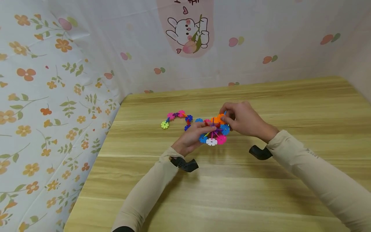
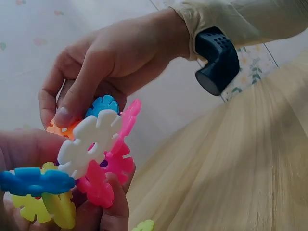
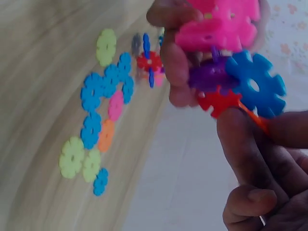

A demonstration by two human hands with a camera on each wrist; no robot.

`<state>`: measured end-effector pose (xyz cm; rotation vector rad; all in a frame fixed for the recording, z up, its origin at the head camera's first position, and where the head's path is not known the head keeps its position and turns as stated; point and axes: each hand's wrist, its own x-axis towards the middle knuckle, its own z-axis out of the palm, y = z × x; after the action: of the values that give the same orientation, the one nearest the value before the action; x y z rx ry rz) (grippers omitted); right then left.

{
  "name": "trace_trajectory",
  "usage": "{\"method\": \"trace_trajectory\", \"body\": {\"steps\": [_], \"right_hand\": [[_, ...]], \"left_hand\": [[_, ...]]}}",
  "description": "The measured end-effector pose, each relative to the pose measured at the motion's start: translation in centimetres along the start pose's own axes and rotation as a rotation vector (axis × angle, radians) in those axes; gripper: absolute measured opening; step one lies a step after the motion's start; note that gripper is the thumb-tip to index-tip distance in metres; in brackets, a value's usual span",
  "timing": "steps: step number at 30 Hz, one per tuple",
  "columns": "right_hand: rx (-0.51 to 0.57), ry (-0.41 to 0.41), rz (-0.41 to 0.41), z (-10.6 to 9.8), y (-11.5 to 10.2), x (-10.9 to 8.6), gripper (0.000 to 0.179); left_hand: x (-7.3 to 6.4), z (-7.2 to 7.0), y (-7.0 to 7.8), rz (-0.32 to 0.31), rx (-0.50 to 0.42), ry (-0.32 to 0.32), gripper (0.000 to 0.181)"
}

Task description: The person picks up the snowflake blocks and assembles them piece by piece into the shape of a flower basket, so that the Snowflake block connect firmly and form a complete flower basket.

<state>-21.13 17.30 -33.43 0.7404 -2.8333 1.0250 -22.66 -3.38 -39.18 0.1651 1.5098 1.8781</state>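
Note:
In the head view, my left hand [image 1: 191, 138] grips a cluster of joined plastic snowflake discs above the table, with a white disc [image 1: 211, 141] at its near edge. My right hand [image 1: 246, 118] is at the cluster's far right side, pinching an orange disc [image 1: 221, 118] between thumb and fingers. The right wrist view shows that orange disc [image 3: 256, 118] edge-on, against a red disc [image 3: 219, 101] beside a blue one [image 3: 262, 86]. Pink, blue and yellow discs [image 2: 60, 209] surround the white one in the left wrist view. Fingers hide the cluster's middle.
A curved chain of joined discs [image 1: 181, 113] lies on the wooden table [image 1: 232, 193], left of the hands. Several blue, lime, pink and orange discs [image 3: 91, 130] lie beyond them. Printed cloth [image 1: 133, 35] hangs behind and at left. Each wrist carries a black mount [image 1: 261, 152].

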Motion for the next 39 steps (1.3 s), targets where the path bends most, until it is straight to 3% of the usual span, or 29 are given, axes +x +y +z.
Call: {"method": "trace_trajectory", "body": {"steps": [8, 14, 18, 23, 29, 34, 39], "right_hand": [[0.0, 0.099, -0.012, 0.9, 0.0, -0.1, 0.004], [0.084, 0.017, 0.028, 1.1, 0.5, -0.1, 0.001], [0.185, -0.009, 0.119, 1.3, 1.0, 0.0, 0.009], [0.302, 0.076, 0.245, 2.1, 1.4, -0.2, 0.017], [0.393, 0.168, 0.293, 3.7, 0.8, -0.6, 0.017], [0.465, 0.097, 0.329, 4.2, 0.0, -1.0, 0.018], [0.447, 0.03, 0.281, 3.2, 0.3, -1.0, 0.019]], "left_hand": [[-0.1, 0.2, 0.3, 0.007, 0.04, 0.017, 0.013], [0.0, -0.2, 0.2, 0.0, 0.085, 0.013, 0.012], [0.0, -0.5, 0.1, -0.004, 0.016, 0.038, 0.02], [0.1, -0.7, -0.2, 0.029, -0.107, 0.082, 0.036], [0.3, -0.4, -0.9, 0.119, -0.322, 0.125, 0.038], [0.7, 0.3, -1.1, 0.197, -0.379, 0.201, 0.019], [0.7, 0.0, -0.9, 0.231, -0.369, 0.24, 0.009]]}}
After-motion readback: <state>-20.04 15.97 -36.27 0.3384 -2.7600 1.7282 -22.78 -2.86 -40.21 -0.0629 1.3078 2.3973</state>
